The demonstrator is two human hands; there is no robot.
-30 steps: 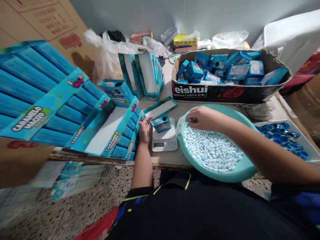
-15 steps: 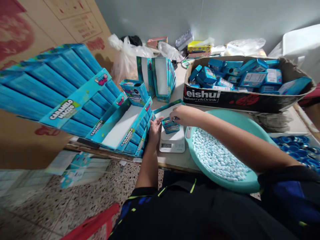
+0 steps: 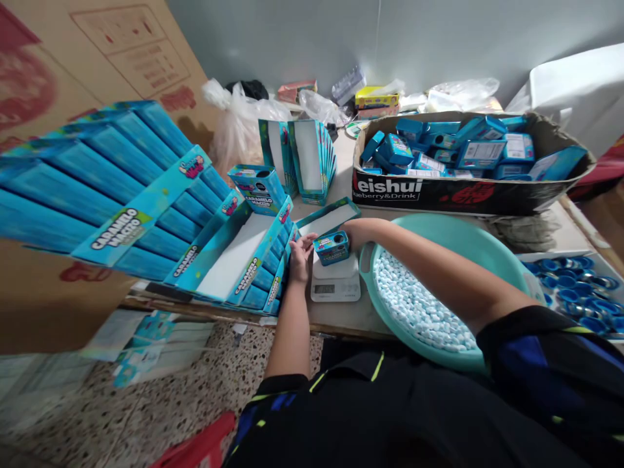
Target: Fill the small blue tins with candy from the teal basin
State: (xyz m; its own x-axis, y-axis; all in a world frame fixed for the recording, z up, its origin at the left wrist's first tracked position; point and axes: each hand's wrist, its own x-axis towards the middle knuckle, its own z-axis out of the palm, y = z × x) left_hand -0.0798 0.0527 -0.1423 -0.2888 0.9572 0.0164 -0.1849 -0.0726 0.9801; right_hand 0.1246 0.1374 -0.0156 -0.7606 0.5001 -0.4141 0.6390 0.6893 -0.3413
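A small blue tin (image 3: 332, 247) with a round hole in its top sits just above a white digital scale (image 3: 335, 283). My right hand (image 3: 359, 233) reaches across the teal basin (image 3: 458, 227) and grips the tin's right side. My left hand (image 3: 302, 252) lies at the tin's left side with its fingers stretched out, touching it. The basin holds a heap of small pale blue candies (image 3: 419, 305) and stands right of the scale.
An open blue display carton (image 3: 234, 257) lies left of the scale, beside a big stack of blue cartons (image 3: 97, 188). Folded cartons (image 3: 312, 156) stand behind. A cardboard box (image 3: 463, 192) holds several blue tins. A tray of blue caps (image 3: 580, 286) sits far right.
My right hand left the candy basin, moved left to the tin on the scale and closed on its right side. The left hand stayed beside the tin.
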